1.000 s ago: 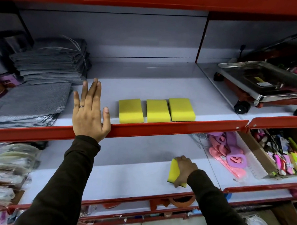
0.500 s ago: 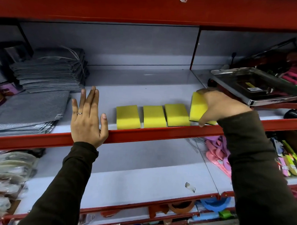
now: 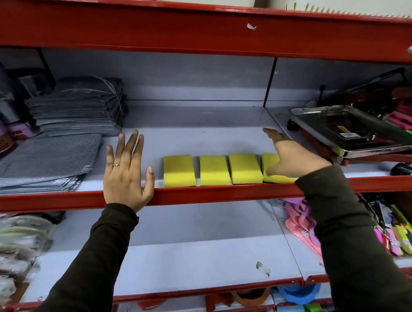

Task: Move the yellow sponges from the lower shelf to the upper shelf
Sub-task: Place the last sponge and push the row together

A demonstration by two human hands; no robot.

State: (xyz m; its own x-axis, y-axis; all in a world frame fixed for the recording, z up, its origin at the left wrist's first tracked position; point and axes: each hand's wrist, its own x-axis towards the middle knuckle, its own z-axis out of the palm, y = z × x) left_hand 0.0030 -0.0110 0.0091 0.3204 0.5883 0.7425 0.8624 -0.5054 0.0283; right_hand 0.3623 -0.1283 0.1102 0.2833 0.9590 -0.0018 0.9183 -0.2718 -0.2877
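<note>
The upper shelf is seen stretching away beyond both hands, its red front lip running under the left hand's palm. The lower shelf is seen below the wrists, and its pale surface between the forearms carries no sponge; only a scrap of torn tape lies there.

The left hand is laid flat with fingers spread and nothing held, resting over the lip. The right hand is opened, fingers extended toward the back panel, its palm over the far-right sponge, which is no longer pinched.

Four yellow sponges are set in a row between the two hands, just behind the lip: the three uncovered sponges lie close together.

The sponges are judged to be light, soft and compressible, unlikely to be damaged by a drop; each is best taken across its short sides between thumb and fingers.

Whether the right palm is actually touching the last sponge cannot be told, and most of that sponge is covered. The lower shelf's corners behind the sleeves are hidden.
</note>
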